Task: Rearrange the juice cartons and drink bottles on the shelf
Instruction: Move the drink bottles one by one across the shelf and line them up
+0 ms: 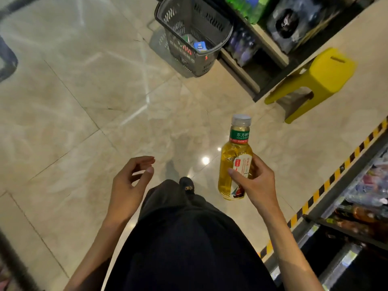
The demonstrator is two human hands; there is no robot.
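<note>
Bottle of yellow tea [235, 156] sits upright in grip of right hand [258, 181], likely bound for shelf [342, 185] at three o'clock; left hand [128, 185] hangs relaxed, empty.

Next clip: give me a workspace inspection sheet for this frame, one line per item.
Surface: glossy beige tiled floor, light glare.
Job's things: capped tea bottle, yellow liquid, held roughly upright; blurred drinks on right shelf.
Clutter: grey basket holding a few small items; yellow stool.
Grippers: right hand grips the bottle; left hand empty, fingers loosely curled.
Cables: nothing seen.
Surroundings: shop aisle; striped tape along the right shelf's base.
</note>
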